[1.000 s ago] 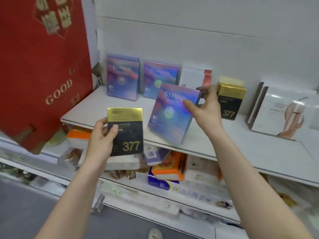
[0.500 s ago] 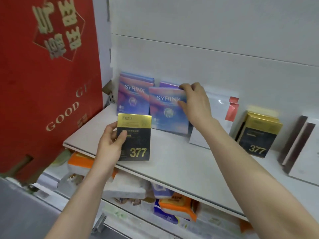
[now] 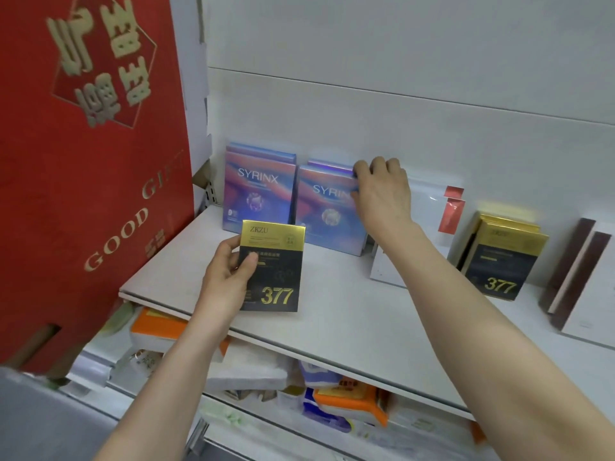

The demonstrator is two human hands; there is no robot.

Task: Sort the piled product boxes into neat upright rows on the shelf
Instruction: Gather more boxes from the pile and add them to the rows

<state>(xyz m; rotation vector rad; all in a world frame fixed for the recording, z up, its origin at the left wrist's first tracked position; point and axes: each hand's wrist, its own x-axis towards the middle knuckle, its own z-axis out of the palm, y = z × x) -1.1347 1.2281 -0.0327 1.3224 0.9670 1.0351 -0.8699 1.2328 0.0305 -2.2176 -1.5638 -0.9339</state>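
White shelf board runs before us, with a red gift bag at its left end. Our left hand holds the black and gold 377 box upright, thumb on its face and fingers curled behind, near the front edge. Behind it stands the first SYRINX box; beside that our right hand pinches the top right corner of the second SYRINX box, upright at the back wall. The matching 377 row stands far right, beyond our right arm, so we judge the right hand is nearer to it
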